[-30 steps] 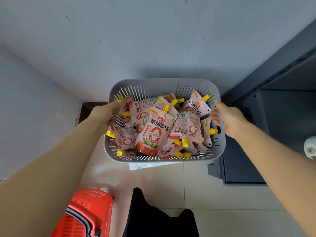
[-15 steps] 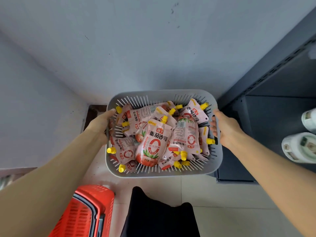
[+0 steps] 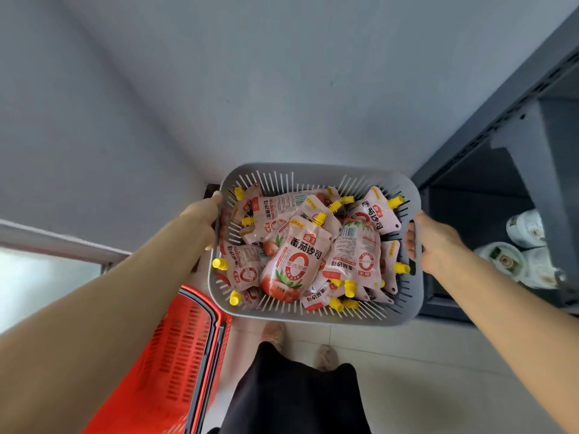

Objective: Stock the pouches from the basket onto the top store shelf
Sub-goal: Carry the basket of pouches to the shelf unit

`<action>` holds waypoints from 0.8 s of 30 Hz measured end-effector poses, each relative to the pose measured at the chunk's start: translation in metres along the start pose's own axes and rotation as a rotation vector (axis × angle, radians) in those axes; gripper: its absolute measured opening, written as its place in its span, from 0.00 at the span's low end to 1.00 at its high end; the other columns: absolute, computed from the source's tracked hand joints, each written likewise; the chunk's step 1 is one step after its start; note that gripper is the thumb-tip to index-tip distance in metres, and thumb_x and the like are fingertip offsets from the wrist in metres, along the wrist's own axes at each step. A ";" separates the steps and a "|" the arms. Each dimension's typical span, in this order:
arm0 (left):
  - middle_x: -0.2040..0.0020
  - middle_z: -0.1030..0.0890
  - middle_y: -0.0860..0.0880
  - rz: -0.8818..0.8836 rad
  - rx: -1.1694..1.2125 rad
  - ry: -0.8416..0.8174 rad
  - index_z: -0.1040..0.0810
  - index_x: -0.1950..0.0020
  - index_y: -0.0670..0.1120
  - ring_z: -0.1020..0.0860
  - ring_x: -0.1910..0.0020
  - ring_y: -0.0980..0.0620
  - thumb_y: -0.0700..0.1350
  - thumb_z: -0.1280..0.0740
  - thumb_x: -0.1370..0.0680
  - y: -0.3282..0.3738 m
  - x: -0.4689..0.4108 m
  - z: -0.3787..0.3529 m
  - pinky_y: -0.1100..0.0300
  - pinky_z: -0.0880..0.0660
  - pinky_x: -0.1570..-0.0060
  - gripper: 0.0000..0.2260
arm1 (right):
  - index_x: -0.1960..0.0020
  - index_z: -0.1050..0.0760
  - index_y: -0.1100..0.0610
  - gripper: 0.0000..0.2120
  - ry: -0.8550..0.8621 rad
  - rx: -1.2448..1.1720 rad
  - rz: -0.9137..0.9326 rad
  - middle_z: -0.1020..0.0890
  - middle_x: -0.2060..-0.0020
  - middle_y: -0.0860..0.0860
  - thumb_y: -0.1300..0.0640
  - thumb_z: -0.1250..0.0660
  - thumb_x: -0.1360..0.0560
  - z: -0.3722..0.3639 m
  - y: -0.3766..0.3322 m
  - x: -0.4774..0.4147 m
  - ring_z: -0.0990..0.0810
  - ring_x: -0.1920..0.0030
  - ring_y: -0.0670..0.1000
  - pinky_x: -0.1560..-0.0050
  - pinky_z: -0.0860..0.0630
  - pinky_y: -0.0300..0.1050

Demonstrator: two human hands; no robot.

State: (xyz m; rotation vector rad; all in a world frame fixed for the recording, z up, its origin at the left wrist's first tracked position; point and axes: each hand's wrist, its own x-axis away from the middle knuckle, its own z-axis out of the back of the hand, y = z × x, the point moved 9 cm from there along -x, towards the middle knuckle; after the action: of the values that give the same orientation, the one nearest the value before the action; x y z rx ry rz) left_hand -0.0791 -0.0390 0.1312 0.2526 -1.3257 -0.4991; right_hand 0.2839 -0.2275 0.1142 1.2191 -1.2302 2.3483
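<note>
A grey slotted plastic basket [image 3: 316,314] hangs in the air in front of me, above the tiled floor. It is full of several pink tomato-sauce pouches [image 3: 294,261] with yellow screw caps, lying in a loose heap. My left hand [image 3: 203,219] grips the basket's left rim. My right hand [image 3: 434,242] grips the right rim, fingers curled over the edge. The dark grey store shelf unit [image 3: 513,120] stands at the right, close to the basket's right side; its top shelf is out of view.
A red shopping basket [image 3: 175,355] stands on the floor at lower left, under my left arm. White rolled items [image 3: 520,245] sit on a lower shelf at right. A plain grey wall is ahead. My legs and feet are below the basket.
Both hands have lifted the grey basket higher off the floor. More of the shelf unit and the white rolled items have come into view at right.
</note>
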 end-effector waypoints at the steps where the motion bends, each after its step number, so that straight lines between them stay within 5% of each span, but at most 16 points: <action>1: 0.74 0.27 0.50 0.002 -0.005 0.000 0.30 0.66 0.47 0.29 0.86 0.53 0.59 0.38 0.23 0.000 0.014 0.004 0.60 0.30 0.74 0.18 | 0.65 0.27 0.56 0.17 -0.003 -0.005 0.001 0.25 0.69 0.52 0.47 0.39 0.22 0.007 -0.002 0.012 0.30 0.72 0.49 0.70 0.33 0.40; 6: 0.77 0.27 0.50 -0.016 -0.037 0.002 0.30 0.66 0.46 0.28 0.85 0.53 0.57 0.39 0.22 -0.010 0.076 0.026 0.65 0.29 0.77 0.18 | 0.64 0.28 0.57 0.18 -0.038 -0.050 -0.026 0.24 0.69 0.51 0.46 0.42 0.21 0.034 0.003 0.068 0.29 0.72 0.49 0.70 0.32 0.39; 11: 0.71 0.27 0.50 -0.008 -0.044 -0.016 0.30 0.68 0.46 0.28 0.73 0.54 0.57 0.39 0.22 -0.024 0.107 0.043 0.61 0.27 0.58 0.19 | 0.64 0.29 0.57 0.20 -0.057 -0.029 -0.067 0.25 0.69 0.52 0.45 0.44 0.21 0.062 0.026 0.109 0.28 0.70 0.51 0.68 0.33 0.42; 17: 0.82 0.29 0.50 -0.022 -0.185 -0.053 0.33 0.68 0.47 0.31 0.88 0.54 0.57 0.40 0.22 -0.037 0.142 0.047 0.66 0.31 0.80 0.20 | 0.64 0.29 0.58 0.20 -0.001 -0.087 -0.096 0.25 0.69 0.53 0.45 0.44 0.21 0.103 0.063 0.152 0.28 0.70 0.51 0.67 0.35 0.42; 24: 0.87 0.32 0.50 -0.129 -0.411 -0.173 0.35 0.71 0.47 0.33 0.90 0.54 0.50 0.40 0.21 -0.047 0.179 0.016 0.70 0.33 0.84 0.19 | 0.66 0.31 0.58 0.21 0.101 -0.236 -0.173 0.25 0.83 0.52 0.45 0.44 0.21 0.159 0.126 0.185 0.29 0.71 0.51 0.70 0.36 0.41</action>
State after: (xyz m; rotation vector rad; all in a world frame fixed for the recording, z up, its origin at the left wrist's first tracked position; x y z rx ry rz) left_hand -0.0757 -0.1650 0.2682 -0.0477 -1.3452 -0.9035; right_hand 0.1912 -0.4586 0.2301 1.0711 -1.2709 2.0488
